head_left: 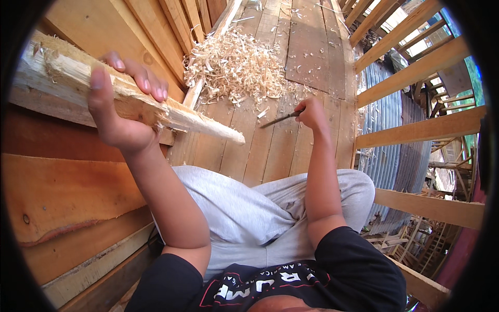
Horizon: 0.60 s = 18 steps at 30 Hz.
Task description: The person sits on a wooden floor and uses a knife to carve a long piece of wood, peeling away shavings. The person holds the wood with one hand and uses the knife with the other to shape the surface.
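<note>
My left hand (120,106) grips a pale, roughly carved wooden stake (171,115), raised up near the camera. Its whittled, tapered tip points right and down, ending above the plank floor. My right hand (311,113) is farther out over the floor and is closed around the handle of a knife (280,119). The dark blade points left toward the stake's tip, with a gap between blade and wood. My legs in grey trousers (244,208) lie below both arms.
A heap of curled wood shavings (236,67) lies on the plank floor (306,47) ahead. Stacked boards and planks (67,192) line the left side. A wooden railing (416,130) bounds the right edge, with corrugated metal sheeting (387,119) beyond it.
</note>
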Each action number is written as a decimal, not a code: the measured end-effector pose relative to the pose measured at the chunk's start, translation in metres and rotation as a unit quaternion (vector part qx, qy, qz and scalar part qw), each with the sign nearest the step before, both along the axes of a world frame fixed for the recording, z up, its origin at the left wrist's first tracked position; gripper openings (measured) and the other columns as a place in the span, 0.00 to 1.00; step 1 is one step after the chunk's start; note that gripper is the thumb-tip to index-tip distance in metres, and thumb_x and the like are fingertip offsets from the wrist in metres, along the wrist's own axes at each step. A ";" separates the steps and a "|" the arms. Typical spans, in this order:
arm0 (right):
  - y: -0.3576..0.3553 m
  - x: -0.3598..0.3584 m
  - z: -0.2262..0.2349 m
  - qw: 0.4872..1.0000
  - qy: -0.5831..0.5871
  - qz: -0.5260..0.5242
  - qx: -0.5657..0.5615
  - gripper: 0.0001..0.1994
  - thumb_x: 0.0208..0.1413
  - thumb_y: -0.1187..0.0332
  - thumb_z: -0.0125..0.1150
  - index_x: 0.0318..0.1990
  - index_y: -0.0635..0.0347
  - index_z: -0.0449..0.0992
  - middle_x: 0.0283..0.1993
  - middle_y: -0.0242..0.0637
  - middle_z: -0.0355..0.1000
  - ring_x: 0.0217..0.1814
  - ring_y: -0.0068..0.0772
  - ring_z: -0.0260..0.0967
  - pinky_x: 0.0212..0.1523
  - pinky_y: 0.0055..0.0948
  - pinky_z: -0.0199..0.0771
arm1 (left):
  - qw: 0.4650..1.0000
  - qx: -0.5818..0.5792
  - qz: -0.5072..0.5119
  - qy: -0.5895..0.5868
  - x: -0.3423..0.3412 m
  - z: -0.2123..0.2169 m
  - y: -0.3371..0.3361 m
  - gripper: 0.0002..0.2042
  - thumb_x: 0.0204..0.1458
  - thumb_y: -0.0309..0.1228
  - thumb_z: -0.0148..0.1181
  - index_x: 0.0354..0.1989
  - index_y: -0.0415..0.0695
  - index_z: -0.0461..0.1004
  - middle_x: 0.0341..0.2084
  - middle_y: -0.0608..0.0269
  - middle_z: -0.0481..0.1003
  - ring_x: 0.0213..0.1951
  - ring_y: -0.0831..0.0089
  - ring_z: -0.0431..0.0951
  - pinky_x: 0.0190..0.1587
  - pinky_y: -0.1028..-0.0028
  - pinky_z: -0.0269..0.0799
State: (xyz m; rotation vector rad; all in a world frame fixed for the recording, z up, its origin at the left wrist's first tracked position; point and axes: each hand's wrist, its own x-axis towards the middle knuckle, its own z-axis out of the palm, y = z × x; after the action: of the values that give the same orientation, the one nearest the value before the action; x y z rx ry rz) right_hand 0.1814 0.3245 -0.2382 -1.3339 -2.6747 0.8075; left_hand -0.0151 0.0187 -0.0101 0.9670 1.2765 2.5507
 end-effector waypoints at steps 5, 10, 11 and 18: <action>0.014 0.004 0.006 0.991 0.125 -0.038 -0.038 0.14 0.33 0.78 0.75 0.33 0.61 0.83 0.30 0.36 0.80 0.33 0.26 0.76 0.35 0.28 0.74 | 1.000 -0.008 0.004 -0.004 0.000 -0.001 -0.002 0.19 0.55 0.51 0.52 0.36 0.45 0.63 0.16 0.64 0.64 0.17 0.74 0.64 0.24 0.74 0.63; -0.011 -0.011 0.001 0.977 0.038 0.115 -0.174 0.15 0.34 0.77 0.74 0.35 0.58 0.83 0.33 0.37 0.81 0.35 0.32 0.78 0.39 0.32 0.76 | 1.000 -0.007 -0.007 -0.023 0.001 -0.001 0.000 0.19 0.56 0.51 0.50 0.36 0.46 0.63 0.17 0.65 0.63 0.18 0.74 0.63 0.24 0.74 0.62; -0.017 -0.016 -0.005 0.980 0.037 0.121 -0.156 0.15 0.34 0.77 0.73 0.35 0.59 0.83 0.34 0.37 0.81 0.36 0.32 0.78 0.39 0.32 0.76 | 1.000 -0.009 -0.010 -0.021 0.001 -0.001 0.000 0.18 0.57 0.51 0.48 0.36 0.47 0.63 0.17 0.65 0.63 0.18 0.74 0.63 0.24 0.74 0.61; -0.032 -0.034 -0.010 0.992 0.099 0.027 -0.074 0.13 0.38 0.74 0.72 0.36 0.55 0.84 0.34 0.37 0.81 0.39 0.34 0.78 0.41 0.33 0.75 | 1.000 -0.019 0.001 -0.019 0.002 -0.001 -0.001 0.18 0.58 0.51 0.47 0.36 0.47 0.64 0.18 0.66 0.62 0.19 0.75 0.63 0.24 0.74 0.61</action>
State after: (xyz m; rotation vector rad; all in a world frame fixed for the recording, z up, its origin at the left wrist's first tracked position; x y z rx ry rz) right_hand 0.1472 0.2927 -0.2485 -1.1441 -2.5497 1.1009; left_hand -0.0130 0.0179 -0.0109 0.9066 1.3123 2.5243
